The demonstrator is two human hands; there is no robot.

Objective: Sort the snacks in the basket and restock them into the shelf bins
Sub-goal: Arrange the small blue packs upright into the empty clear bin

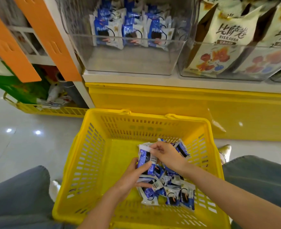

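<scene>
In the yellow basket (80, 146), near of the clear shelf bin (128, 63), the left hand (133, 176) curls round a blue-and-white snack packet (144, 160), long axis near-to-far, white seal end far; the right hand (167, 154) pinches that seal; loose packets (177, 194) lie heaped beneath, rightward.

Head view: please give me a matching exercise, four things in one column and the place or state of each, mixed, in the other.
1 basket
2 cream bags
3 right hand
4 left hand

a in the right shelf bin
b pinches the white edge of a packet
c yellow, on the floor
d grips blue packets

Pairs: 1-c, 2-a, 3-b, 4-d
</scene>
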